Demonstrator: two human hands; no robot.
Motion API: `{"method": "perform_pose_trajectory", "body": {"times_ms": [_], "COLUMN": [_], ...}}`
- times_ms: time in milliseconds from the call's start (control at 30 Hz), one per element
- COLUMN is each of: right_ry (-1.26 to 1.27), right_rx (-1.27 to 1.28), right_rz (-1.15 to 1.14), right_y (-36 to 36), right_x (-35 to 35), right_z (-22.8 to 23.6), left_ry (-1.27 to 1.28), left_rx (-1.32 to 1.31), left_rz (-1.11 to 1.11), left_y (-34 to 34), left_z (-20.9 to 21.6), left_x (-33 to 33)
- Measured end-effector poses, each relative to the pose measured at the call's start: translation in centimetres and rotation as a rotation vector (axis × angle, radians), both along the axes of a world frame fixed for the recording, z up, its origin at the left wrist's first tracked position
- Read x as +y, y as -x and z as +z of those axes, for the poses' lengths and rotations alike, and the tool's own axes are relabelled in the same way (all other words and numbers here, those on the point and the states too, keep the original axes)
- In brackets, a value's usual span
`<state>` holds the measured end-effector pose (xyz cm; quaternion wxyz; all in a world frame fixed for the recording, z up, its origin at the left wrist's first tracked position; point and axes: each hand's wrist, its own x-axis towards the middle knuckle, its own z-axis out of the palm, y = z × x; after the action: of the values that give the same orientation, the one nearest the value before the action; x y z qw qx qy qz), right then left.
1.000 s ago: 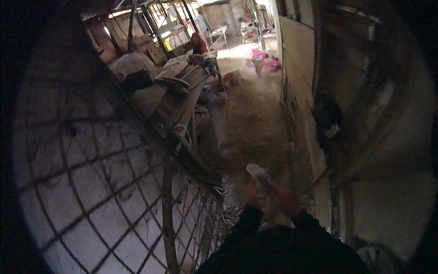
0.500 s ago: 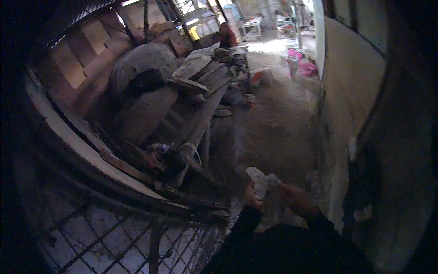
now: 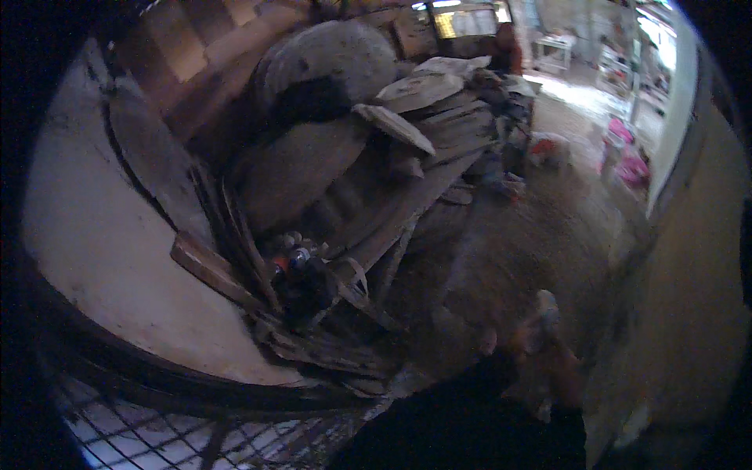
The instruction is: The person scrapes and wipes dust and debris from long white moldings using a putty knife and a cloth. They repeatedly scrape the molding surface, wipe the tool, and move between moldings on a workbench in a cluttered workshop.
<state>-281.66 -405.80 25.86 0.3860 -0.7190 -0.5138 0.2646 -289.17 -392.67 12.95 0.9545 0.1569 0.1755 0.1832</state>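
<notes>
Low at the right, my two hands are close together in front of my dark sleeves, dim and smeared by motion. My left hand (image 3: 523,338) is closed round a pale, limp, crumpled piece (image 3: 547,304), possibly cloth or a glove; its upper end sticks up above the fingers. Beside it, my right hand (image 3: 565,374) grips the same pale piece from the right. More pale material hangs below, between the wrists. The single fingers are too blurred to make out.
Left of me, a cluttered bench (image 3: 439,188) bears boards and pale sacks (image 3: 423,90). Behind it stands a large round grey disc (image 3: 329,66). A wooden block (image 3: 211,270) lies nearer. A wall (image 3: 681,313) runs along my right. Pink bags (image 3: 630,166) lie farther along the floor.
My view has swung left, so the bench and disc have shifted rightward in the picture. Both hands, with the pale piece, now appear farther right and closer together.
</notes>
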Motion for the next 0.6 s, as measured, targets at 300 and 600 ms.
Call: {"method": "perform_pose_trajectory", "body": {"times_ms": [300,600], "right_ry": [0.058,0.189], "right_rx": [-0.098,-0.205], "right_rz": [-0.021,-0.001], "right_y": [-16.2,-33.2], "right_x": [23.4,41.1], "right_z": [-5.3,-5.8], "left_ry": [-0.158,-0.115], "left_rx": [-0.052,0.037], "left_rz": [0.102,0.125], "left_y": [-18.4,-29.5], "left_z": [-8.5,-7.0], "left_x": [27.3,43.3]}}
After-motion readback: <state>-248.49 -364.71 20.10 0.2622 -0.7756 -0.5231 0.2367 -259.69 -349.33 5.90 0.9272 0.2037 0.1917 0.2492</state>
